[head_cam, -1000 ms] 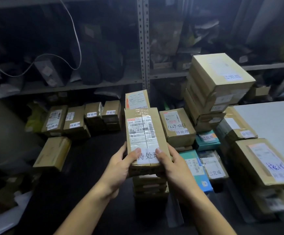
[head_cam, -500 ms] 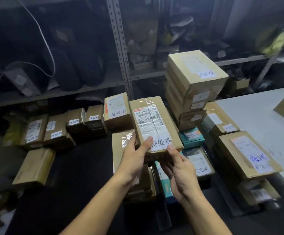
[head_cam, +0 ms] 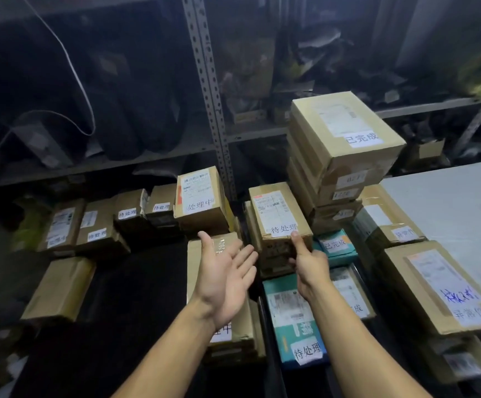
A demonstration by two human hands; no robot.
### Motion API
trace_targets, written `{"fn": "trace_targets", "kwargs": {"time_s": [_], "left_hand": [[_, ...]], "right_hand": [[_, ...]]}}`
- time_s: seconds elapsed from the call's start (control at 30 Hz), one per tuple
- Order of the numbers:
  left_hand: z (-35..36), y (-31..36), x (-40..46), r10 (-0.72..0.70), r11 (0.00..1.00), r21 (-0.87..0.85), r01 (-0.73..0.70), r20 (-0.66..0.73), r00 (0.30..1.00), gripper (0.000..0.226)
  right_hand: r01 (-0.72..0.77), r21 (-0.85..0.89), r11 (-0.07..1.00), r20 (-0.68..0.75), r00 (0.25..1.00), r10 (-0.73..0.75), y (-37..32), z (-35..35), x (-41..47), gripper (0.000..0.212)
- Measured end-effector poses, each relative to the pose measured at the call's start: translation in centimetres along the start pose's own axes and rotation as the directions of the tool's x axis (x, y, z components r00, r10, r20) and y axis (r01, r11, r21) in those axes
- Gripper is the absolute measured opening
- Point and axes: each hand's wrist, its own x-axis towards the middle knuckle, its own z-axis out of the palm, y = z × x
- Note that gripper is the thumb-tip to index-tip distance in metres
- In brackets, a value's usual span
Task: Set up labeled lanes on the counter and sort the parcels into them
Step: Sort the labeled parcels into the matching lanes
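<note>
While the left hand (head_cam: pixel 227 278) hovers open-palmed, the right hand (head_cam: pixel 309 261) grips the labelled brown cardboard parcel (head_cam: pixel 279 219) at its near end.

Dark counter (head_cam: pixel 135 282) open left; box stacks (head_cam: pixel 345 156) crowd right.

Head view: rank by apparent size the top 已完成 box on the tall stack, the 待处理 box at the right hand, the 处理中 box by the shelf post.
1. Top 已完成 box, clearly largest.
2-3. 待处理 box and 处理中 box look alike; differing distance and tilt leave it unsure.
</note>
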Motion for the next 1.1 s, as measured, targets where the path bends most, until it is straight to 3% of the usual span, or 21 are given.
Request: {"fn": "trace_targets", "kwargs": {"time_s": [0.23, 0.6, 0.7, 0.77, 0.83, 0.9, 0.97, 1.1], "left_hand": [[0.3, -0.1, 1.1, -0.018, 1.0, 0.025, 0.018, 0.001, 1.0, 0.104], [-0.4, -0.5, 0.1, -0.019, 0.999, 0.043, 0.017, 0.054, 0.998, 0.103], [-1.0, -0.2, -0.9, 0.035, 0.992, 0.122, -0.042, 0.06, 0.998, 0.093], [-1.4, 0.1, -1.8, 0.123, 0.961, 0.245, -0.127, 0.031, 0.992, 0.071], [-2.0, 0.8, -2.8, 0.23, 0.898, 0.389, -0.203, -0.024, 0.973, 0.039], [-2.7, 1.7, -3.8, 0.311, 0.855, 0.454, -0.249, -0.065, 0.948, 0.024], [-3.6, 2.8, -5.2, 0.382, 0.813, 0.505, -0.291, -0.085, 0.92, 0.021], [-7.3, 5.3, -7.5, 0.556, 0.625, 0.707, -0.332, -0.105, 0.825, 0.024]], "right_hand": [[-0.038, -0.007, 0.999, -0.039, 0.999, 0.038, 0.2, 0.4, 0.8, 0.038], [-0.003, -0.034, 0.999, -0.031, 1.0, 0.002, 0.5, -1.0, -1.7, 0.04], [0.03, -0.037, 0.999, 0.012, 0.999, -0.029, 0.5, -1.3, -4.6, 0.038], [0.127, -0.091, 0.988, 0.054, 0.991, -0.123, 0.2, -0.9, -6.8, 0.045], [0.26, -0.149, 0.954, 0.12, 0.962, -0.244, -0.9, 0.0, -9.3, 0.061], [0.383, -0.148, 0.912, 0.249, 0.907, -0.34, -2.1, 1.3, -11.8, 0.06], [0.49, -0.147, 0.859, 0.374, 0.832, -0.411, -2.7, 3.0, -13.8, 0.053], [0.618, -0.169, 0.768, 0.512, 0.72, -0.468, -1.7, 7.0, -16.7, 0.046]]}}
